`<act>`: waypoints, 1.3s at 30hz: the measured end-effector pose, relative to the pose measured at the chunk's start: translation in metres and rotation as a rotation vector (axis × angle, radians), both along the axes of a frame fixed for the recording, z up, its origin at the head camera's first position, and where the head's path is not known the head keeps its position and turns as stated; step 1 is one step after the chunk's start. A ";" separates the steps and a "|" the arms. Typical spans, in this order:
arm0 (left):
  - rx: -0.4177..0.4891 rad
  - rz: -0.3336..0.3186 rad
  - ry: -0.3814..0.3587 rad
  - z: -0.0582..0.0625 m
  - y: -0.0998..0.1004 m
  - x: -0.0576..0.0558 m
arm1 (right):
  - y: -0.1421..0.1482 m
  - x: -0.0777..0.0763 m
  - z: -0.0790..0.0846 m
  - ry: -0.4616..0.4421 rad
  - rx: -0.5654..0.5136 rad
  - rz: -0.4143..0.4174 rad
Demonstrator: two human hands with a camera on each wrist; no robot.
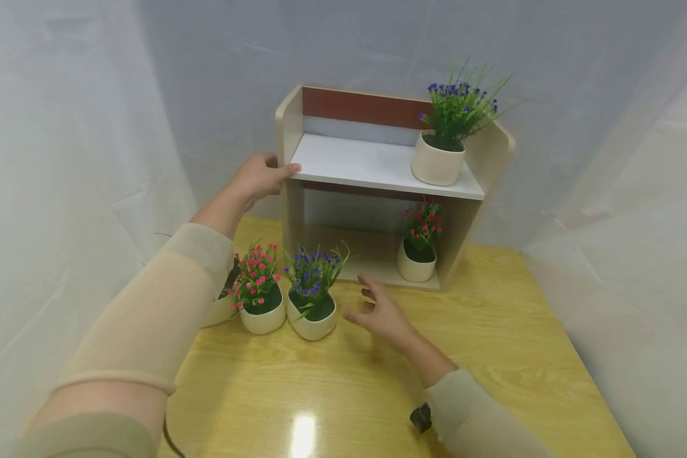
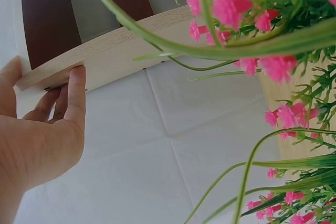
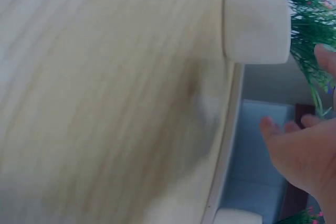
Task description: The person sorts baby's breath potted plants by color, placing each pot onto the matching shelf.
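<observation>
My left hand (image 1: 257, 177) grips the left side panel of a two-level wooden shelf (image 1: 349, 159), thumb at the front edge. In the left wrist view its fingertips press the panel's pale outer face (image 2: 113, 72). My right hand (image 1: 385, 315) is over the table in front of the shelf, fingers spread and holding nothing. Nearest to it is a cream pot with purple flowers (image 1: 313, 324), just to its left. Beside that stands a cream pot with pink flowers (image 1: 263, 318). Another cream pot (image 1: 220, 312) is partly hidden by my left sleeve.
A purple-flowered pot (image 1: 439, 162) stands at the right of the upper level, and a red-flowered pot (image 1: 416, 262) at the right of the lower one. The shelf is on a wooden table (image 1: 492, 337), with whitish sheeting (image 1: 223, 83) behind and at both sides.
</observation>
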State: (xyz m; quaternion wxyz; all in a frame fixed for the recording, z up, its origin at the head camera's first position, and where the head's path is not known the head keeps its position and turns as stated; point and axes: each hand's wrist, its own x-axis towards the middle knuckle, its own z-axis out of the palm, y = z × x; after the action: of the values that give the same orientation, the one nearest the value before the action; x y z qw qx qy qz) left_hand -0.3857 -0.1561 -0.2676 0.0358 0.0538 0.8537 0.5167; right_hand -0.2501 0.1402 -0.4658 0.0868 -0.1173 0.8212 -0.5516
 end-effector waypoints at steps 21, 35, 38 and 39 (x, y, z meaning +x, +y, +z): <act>0.006 0.000 -0.002 0.000 -0.001 -0.001 | -0.036 -0.003 -0.025 0.039 0.171 0.157; 0.003 0.008 0.005 -0.002 0.001 -0.003 | -0.052 -0.011 -0.036 0.080 0.070 0.145; 0.009 0.007 0.004 -0.002 0.000 -0.003 | -0.054 -0.010 -0.038 0.087 0.095 0.110; 0.008 0.008 0.003 -0.002 0.000 -0.003 | -0.054 -0.010 -0.038 0.086 0.095 0.103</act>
State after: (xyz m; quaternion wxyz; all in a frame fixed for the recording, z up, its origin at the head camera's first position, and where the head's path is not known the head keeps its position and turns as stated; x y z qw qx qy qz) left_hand -0.3883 -0.1560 -0.2694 0.0322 0.0515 0.8520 0.5200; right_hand -0.2603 0.0861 -0.5039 0.0852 -0.1785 0.8422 -0.5015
